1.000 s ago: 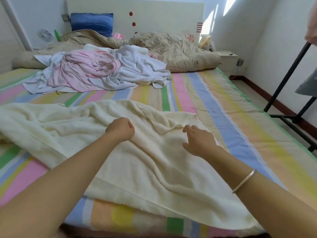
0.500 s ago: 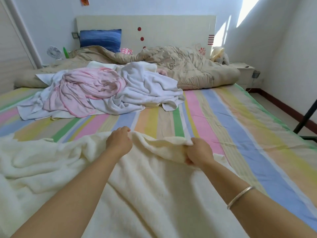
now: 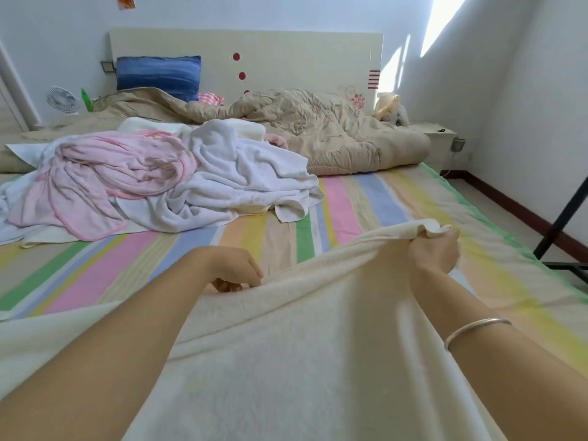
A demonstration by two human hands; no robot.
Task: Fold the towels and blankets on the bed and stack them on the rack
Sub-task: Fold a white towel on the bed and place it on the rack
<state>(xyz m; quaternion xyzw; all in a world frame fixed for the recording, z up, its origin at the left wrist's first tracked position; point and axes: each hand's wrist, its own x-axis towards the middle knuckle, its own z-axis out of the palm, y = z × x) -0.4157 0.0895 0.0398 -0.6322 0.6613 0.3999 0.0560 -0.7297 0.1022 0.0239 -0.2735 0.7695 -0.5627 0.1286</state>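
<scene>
A large cream blanket [image 3: 286, 354] covers the near part of the striped bed [image 3: 343, 205]. My right hand [image 3: 434, 254] grips its far edge, bunched in the fist and lifted off the sheet. My left hand [image 3: 234, 272] holds the same edge lower down, fingers curled under the cloth near the sheet. Farther back lie a crumpled pink towel [image 3: 105, 173] and a rumpled white towel [image 3: 241, 183], heaped together. The black rack [image 3: 563, 224] shows only as a leg at the right edge.
A beige quilt [image 3: 321, 128] and a blue pillow [image 3: 159, 74] lie against the headboard. A small white fan [image 3: 62, 100] stands at the back left, a white nightstand [image 3: 439, 141] at the back right. Bare floor runs along the bed's right side.
Both hands took hold of the cream blanket's far edge and drew it out to the right. The right hand rose with the bunched corner; my view tilted up.
</scene>
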